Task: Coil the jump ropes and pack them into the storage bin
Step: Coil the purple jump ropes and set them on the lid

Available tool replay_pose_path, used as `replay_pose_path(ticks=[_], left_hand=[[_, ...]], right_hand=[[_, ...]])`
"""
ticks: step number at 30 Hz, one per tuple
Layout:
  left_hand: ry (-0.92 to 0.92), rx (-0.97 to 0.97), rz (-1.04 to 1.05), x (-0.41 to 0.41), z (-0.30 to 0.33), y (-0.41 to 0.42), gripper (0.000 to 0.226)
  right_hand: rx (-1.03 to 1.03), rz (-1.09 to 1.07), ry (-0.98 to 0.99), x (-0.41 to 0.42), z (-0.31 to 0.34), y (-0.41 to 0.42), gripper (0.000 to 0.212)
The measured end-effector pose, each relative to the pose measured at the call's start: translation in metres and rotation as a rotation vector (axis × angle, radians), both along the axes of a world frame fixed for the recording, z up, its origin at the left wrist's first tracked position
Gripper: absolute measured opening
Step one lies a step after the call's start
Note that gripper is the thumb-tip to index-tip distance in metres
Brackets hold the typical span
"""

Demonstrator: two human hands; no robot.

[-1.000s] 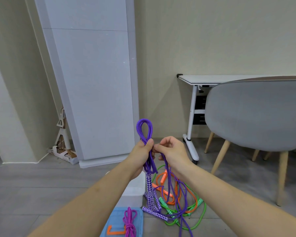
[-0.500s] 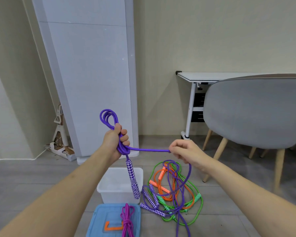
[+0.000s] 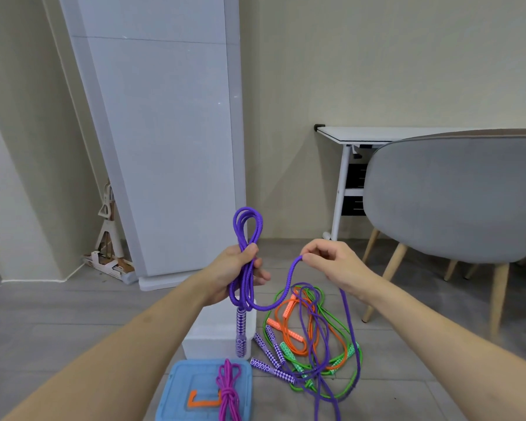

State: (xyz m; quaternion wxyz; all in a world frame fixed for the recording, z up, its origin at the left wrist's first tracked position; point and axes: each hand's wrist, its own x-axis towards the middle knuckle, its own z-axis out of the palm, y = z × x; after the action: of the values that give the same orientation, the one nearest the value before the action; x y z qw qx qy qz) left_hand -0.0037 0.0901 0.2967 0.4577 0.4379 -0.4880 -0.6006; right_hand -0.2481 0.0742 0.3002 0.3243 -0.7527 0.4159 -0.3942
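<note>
Left grip (image 3: 237, 268) clamped the purple rope's (image 3: 246, 235) gathered loops upright as an anchor, handle (image 3: 241, 332) dangling over the white bin (image 3: 216, 332), while the right grip (image 3: 331, 262) pinched slack to feed the next loop; the rest trailed to the floor tangle (image 3: 310, 338).

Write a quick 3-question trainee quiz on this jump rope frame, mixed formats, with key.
1. True or false: the left hand grips a bundle of loops of the purple jump rope.
2. Multiple choice: what lies on the blue bin lid? A) green rope B) magenta coiled rope C) orange rope
3. Fill in: the right hand pinches the purple strand, whose free length trails down to the ____ of ropes on the floor.

Key: 1 true; 2 B; 3 pile, where purple, orange and green ropes lie tangled beside the white storage bin.
</note>
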Motion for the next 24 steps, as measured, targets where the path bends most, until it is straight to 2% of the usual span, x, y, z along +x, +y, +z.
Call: replay_pose_path(ticks=[4,8,12,15,18,21,24], left_hand=[[0.052,0.029,-0.057,-0.009,-0.003,0.005,0.031],[0.003,0.055,-0.176,-0.014,-0.006,0.007,0.028],[-0.069,0.026,-0.247,-0.023,-0.008,0.010,0.038],[-0.085,0.001,-0.261,-0.026,-0.010,0.009,0.034],[-0.106,-0.003,-0.284,-0.025,-0.012,0.005,0.019],[-0.320,-0.058,-0.327,-0.023,-0.009,0.006,0.013],[-0.643,-0.148,-0.384,-0.016,-0.011,0.007,0.015]], right_hand=[[-0.043,0.030,0.005,0.003,-0.001,-0.001,0.009],[-0.078,0.074,0.053,0.011,-0.003,0.000,0.007],[-0.110,0.062,0.119,0.021,-0.005,0.002,0.009],[-0.112,0.018,0.196,0.025,-0.012,0.000,0.012],[-0.174,-0.039,0.316,0.025,-0.014,-0.001,0.025],[-0.285,-0.068,0.509,0.017,-0.011,-0.004,0.028],[-0.346,-0.068,0.709,0.003,-0.012,-0.008,0.024]])
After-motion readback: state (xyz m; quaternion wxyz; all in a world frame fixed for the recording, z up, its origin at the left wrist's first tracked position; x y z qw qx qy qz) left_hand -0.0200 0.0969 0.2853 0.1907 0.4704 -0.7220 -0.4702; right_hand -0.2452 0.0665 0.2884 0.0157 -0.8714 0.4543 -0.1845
